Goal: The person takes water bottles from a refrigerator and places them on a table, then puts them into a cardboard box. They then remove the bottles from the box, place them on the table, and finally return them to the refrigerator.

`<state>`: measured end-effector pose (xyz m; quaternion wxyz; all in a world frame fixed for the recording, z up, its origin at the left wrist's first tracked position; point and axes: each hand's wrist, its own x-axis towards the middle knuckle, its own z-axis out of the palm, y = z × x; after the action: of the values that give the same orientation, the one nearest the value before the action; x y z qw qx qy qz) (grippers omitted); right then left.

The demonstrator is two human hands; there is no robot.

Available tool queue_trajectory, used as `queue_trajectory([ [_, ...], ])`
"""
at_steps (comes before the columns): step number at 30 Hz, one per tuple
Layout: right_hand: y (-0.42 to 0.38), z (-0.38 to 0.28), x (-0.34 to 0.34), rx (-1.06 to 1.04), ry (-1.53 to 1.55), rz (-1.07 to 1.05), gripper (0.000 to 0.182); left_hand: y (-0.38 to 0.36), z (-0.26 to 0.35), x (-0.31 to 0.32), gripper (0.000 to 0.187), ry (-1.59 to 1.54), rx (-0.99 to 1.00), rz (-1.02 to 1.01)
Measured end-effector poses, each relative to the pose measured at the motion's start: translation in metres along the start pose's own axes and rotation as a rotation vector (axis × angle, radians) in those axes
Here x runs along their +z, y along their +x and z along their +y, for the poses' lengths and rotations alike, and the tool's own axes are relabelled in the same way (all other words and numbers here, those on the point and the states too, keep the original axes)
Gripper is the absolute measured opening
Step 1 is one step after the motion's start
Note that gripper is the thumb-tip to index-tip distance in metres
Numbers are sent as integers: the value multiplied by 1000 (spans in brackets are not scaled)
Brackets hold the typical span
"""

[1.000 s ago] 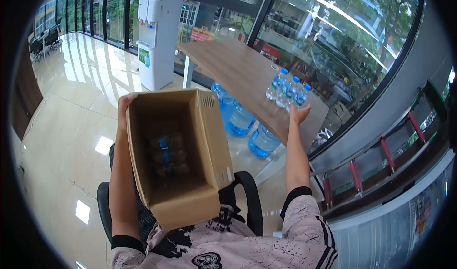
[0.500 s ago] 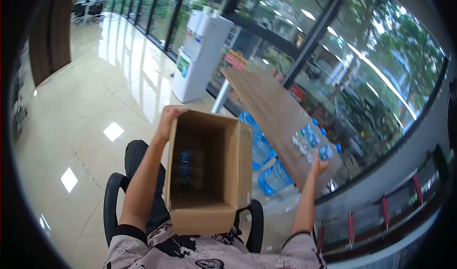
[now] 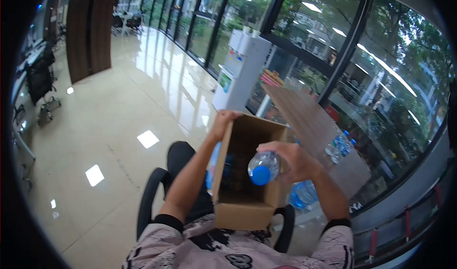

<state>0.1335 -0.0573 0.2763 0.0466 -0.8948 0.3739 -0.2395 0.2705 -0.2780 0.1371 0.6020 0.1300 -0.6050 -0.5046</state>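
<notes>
An open cardboard box (image 3: 245, 215) rests at my lap, its mouth facing up toward me. At its upper left corner my left hand (image 3: 225, 122) grips the rim with curled fingers. My right hand (image 3: 293, 162) is wrapped around a clear plastic water bottle (image 3: 264, 166) with a blue cap, held over the box opening with the cap toward me. Inside the box it is dark; a bottle-like shape shows faintly along the left wall. More small water bottles (image 3: 340, 146) stand on the wooden table to the right.
A brown wooden table (image 3: 304, 121) runs along the window on the right, with large blue water jugs (image 3: 303, 195) below it. A white water dispenser (image 3: 240, 69) stands ahead. I sit in a chair with black armrests (image 3: 151, 193). Office chairs (image 3: 42, 78) are at far left.
My right hand has brought a water bottle from the table leftward to over the box. My left hand still holds the box rim. The camera view has turned left.
</notes>
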Motion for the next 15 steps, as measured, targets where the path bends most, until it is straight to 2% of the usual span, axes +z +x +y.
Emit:
queue_trajectory([
  [2,20,5,18,-23,-28,-243,53,-5,9,2,37,3,32,64],
  [4,33,12,31,-74,-73,-270,51,-7,13,3,33,-62,20,94],
  [6,39,26,38,62,-104,-467,53,6,-19,-13,29,-127,-115,-82],
  [8,45,42,39,31,-142,-497,52,-1,12,-7,28,-238,-157,-99],
  [10,48,59,43,138,-252,-559,52,2,7,-9,28,-249,-164,-85],
  [11,46,70,45,134,-241,-565,52,3,2,-9,28,-263,-176,-78],
  [13,48,95,50,162,-427,-629,56,6,-9,-7,28,-221,-172,-63],
  [14,53,103,54,153,-415,-636,56,6,-5,-4,28,-186,-160,-61],
  [15,58,111,57,240,-419,-720,56,5,-1,-1,29,-192,-162,-81],
])
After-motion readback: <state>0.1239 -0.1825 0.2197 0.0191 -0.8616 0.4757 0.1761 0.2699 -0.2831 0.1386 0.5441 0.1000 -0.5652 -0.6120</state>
